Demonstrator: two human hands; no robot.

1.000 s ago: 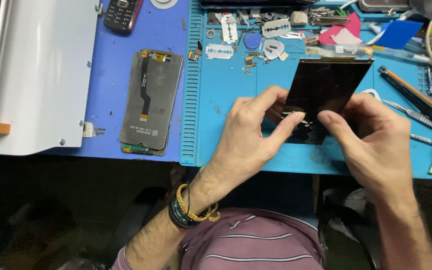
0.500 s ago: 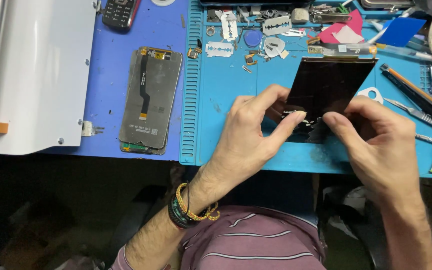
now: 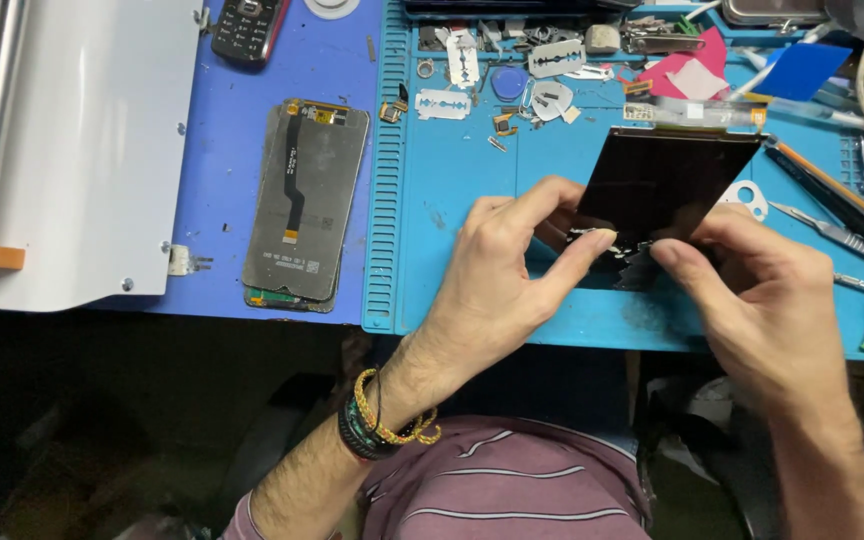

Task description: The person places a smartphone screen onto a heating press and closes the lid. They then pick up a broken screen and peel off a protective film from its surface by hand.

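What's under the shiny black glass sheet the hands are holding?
Under the shiny black rectangular glass panel lies the light-blue ridged rubber work mat, showing all around it. Whatever sits directly beneath is hidden by the panel and both hands.

The right hand [image 3: 762,290] has slid slightly left (thumb forward) along the dark panel [image 3: 667,180].

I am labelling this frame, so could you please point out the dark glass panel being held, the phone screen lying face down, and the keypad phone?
dark glass panel [image 3: 667,175], head view, upper middle of its surface.
phone screen [image 3: 327,215], head view, grey back.
keypad phone [image 3: 247,22], head view, keypad.
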